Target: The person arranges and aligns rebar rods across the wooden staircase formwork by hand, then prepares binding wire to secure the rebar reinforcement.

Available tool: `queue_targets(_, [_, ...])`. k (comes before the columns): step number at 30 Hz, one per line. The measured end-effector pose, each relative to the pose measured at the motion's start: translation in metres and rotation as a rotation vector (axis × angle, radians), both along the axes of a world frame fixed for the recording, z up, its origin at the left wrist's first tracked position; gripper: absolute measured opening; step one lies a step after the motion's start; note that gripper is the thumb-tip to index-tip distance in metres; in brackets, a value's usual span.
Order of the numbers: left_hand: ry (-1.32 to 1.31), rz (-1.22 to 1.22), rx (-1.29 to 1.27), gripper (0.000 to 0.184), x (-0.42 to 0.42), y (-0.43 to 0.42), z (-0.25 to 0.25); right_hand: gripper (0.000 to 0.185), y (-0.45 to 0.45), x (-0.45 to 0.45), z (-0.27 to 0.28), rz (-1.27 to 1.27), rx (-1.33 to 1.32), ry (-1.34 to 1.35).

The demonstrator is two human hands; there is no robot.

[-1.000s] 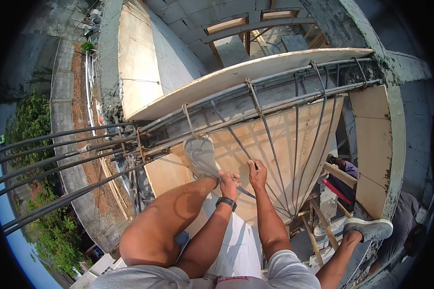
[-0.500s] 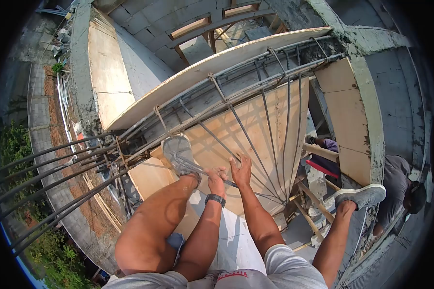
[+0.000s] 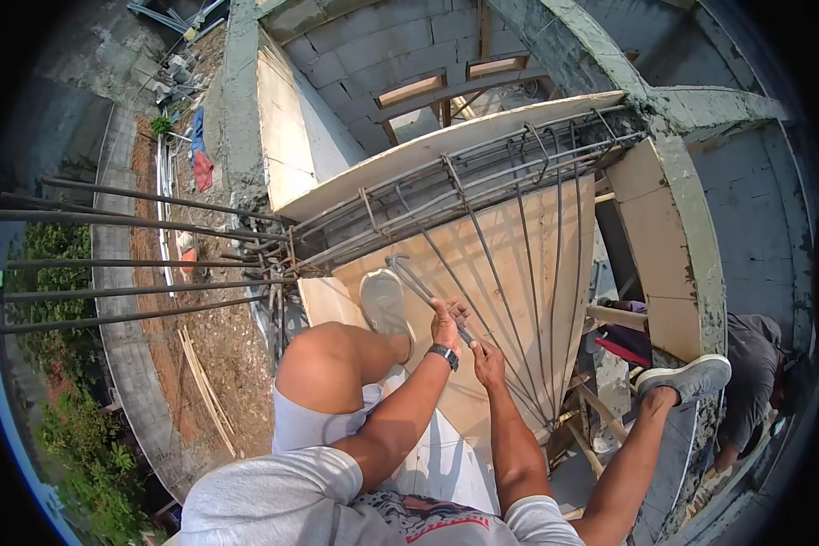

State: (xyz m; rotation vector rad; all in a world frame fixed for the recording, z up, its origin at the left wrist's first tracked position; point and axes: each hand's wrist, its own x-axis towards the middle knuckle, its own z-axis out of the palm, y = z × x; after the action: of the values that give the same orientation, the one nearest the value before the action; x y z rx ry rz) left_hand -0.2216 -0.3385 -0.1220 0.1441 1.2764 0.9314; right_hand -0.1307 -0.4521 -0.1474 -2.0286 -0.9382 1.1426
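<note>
A dark rebar (image 3: 419, 287) with a hooked end runs slantwise over the plywood panel (image 3: 510, 246). My left hand (image 3: 448, 317), with a watch on its wrist, grips the bar partway along. Just behind it, my right hand (image 3: 489, 362) is closed round the bar nearer its lower end. Several other thin bars (image 3: 482, 241) fan down the panel from the steel cage (image 3: 446, 187) along its top edge. The hook lies close to my left shoe (image 3: 384, 302) and just below the cage.
Thick bars (image 3: 146, 223) stick out to the left over a drop to the ground. Concrete beams (image 3: 664, 114) and formwork boards (image 3: 660, 241) stand around. At the right, a person in a grey shirt (image 3: 751, 373) bends below, near my right shoe (image 3: 692, 379).
My right hand, earlier open with fingers spread, has closed on the rebar. The bar's hooked end now shows ahead of my left hand. The whole view has turned and shifted.
</note>
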Motion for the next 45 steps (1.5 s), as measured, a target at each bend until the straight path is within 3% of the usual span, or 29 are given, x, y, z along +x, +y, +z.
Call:
queue_targets(5, [0.325, 0.075, -0.135, 0.101, -0.042, 0.015, -0.026, 0.034, 0.031, -0.025, -0.01, 0.119, -0.063, 0.038])
queue_targets(8, [0.358, 0.008, -0.253, 0.098, -0.068, 0.013, -0.035, 0.031, 0.025, -0.04, -0.035, 0.163, -0.038, 0.052])
queue_targets(14, [0.45, 0.108, -0.426, 0.096, -0.056, 0.015, -0.037, 0.03, 0.023, -0.028, -0.029, 0.211, -0.012, 0.079])
queue_targets(17, [0.383, 0.153, -0.521, 0.101, -0.061, 0.032, -0.003, 0.033, 0.006, -0.006, -0.047, 0.207, -0.045, 0.084])
queue_targets(20, [0.35, 0.223, -0.571, 0.104, -0.071, 0.043, -0.002, 0.033, 0.004, 0.005, -0.044, 0.162, -0.11, 0.102])
queue_targets(21, [0.385, 0.32, -0.45, 0.083, -0.069, 0.049, -0.001, 0.033, 0.005, 0.007, -0.044, 0.173, -0.101, 0.066])
queue_targets(29, [0.555, 0.384, -0.532, 0.081, -0.071, 0.07, 0.009, 0.027, 0.045, -0.026, -0.047, 0.213, 0.015, -0.017])
queue_targets(38, [0.537, 0.467, -0.397, 0.081, -0.073, 0.051, -0.039, 0.02, 0.062, -0.048, -0.053, 0.245, 0.027, -0.12])
queue_targets(42, [0.553, 0.236, -0.426, 0.087, -0.068, 0.054, 0.005, 0.019, 0.068, -0.059, -0.06, 0.246, 0.067, -0.168])
queue_targets(45, [0.673, 0.371, -0.383, 0.078, -0.061, 0.06, 0.006, 0.018, 0.081, -0.058, -0.062, 0.244, 0.077, -0.232])
